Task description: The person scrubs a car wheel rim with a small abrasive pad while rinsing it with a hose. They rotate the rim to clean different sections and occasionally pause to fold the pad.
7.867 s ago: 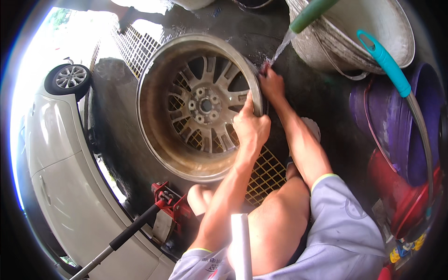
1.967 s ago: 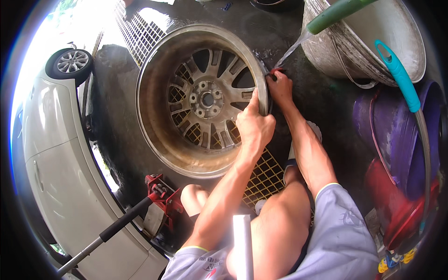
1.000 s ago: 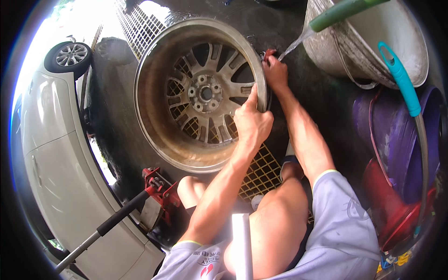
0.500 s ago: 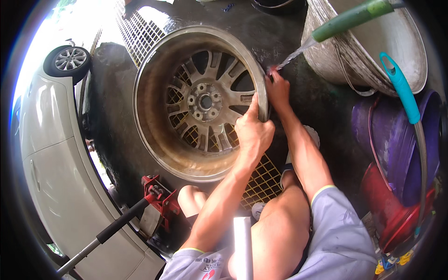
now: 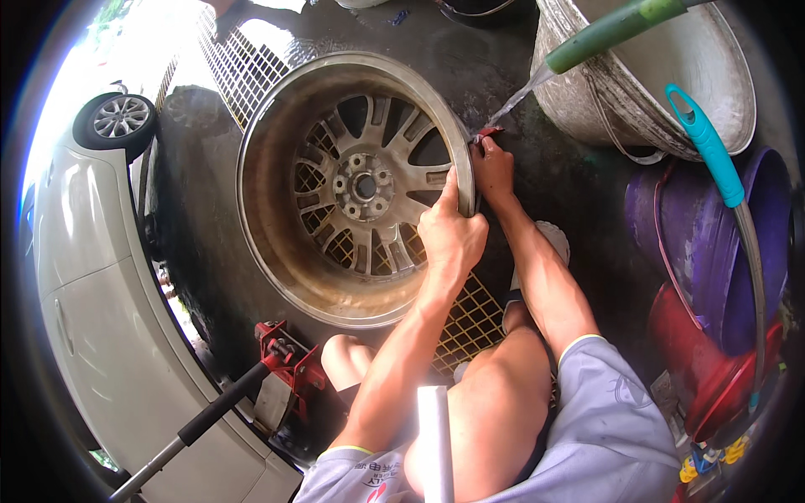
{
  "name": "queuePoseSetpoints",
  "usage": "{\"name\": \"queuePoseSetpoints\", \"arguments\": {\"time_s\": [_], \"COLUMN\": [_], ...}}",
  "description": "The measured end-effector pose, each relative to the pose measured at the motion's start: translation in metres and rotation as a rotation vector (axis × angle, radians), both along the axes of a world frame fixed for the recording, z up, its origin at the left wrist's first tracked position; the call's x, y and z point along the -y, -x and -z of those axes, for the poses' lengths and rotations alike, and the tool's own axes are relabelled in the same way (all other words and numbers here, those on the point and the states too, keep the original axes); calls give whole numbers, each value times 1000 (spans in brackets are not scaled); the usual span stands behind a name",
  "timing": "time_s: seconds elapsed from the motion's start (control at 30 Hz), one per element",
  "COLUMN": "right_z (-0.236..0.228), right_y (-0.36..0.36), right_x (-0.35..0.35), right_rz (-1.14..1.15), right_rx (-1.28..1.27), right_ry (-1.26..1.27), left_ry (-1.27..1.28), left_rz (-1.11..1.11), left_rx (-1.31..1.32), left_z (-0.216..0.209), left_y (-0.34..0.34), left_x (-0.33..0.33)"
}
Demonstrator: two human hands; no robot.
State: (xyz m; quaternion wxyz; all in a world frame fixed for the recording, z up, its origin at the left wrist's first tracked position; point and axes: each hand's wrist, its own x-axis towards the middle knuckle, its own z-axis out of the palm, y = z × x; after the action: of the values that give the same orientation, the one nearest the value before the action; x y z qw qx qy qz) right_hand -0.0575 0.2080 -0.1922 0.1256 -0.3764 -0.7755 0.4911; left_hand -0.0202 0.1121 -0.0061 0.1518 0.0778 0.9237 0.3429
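At the right-hand lip of a bare wheel rim [image 5: 362, 207], the left hand [image 5: 453, 230] grips the edge, one digit laid along it, the others partly hidden. Just outside that lip, the right hand [image 5: 493, 172] pinches a small red piece [image 5: 488, 132], its kind unclear; whether it touches the metal cannot be told. The rim lies forward and left of both hands, the left being nearer its centre; being round, it has no long axis across its face, and its hollow side opens toward the viewer. Both forearms reach forward, the left slanting rightward, the right slanting leftward, so the hands nearly meet. Beyond the red piece, water [image 5: 518, 99] streams from a green hose end [image 5: 616, 38] beside a pale bucket [image 5: 579, 96]. A red jack [image 5: 289, 356] and a light-coloured car [image 5: 92, 277] stand at left.
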Motion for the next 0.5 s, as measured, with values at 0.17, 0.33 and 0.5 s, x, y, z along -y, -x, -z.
{"name": "queuePoseSetpoints", "arguments": {"time_s": [0.17,0.33,0.5], "right_z": [-2,5,2], "right_y": [8,-12,29], "right_x": [-24,-1,-27], "right_rz": [-71,-38,-55], "right_rx": [-55,-66,-47], "right_ry": [-74,-38,-105], "left_ry": [37,101,58], "left_rz": [24,-1,6], "left_rx": [45,13,4], "left_z": [-5,-10,-2], "left_y": [-3,-1,-1], "left_x": [-6,-4,-9]}}
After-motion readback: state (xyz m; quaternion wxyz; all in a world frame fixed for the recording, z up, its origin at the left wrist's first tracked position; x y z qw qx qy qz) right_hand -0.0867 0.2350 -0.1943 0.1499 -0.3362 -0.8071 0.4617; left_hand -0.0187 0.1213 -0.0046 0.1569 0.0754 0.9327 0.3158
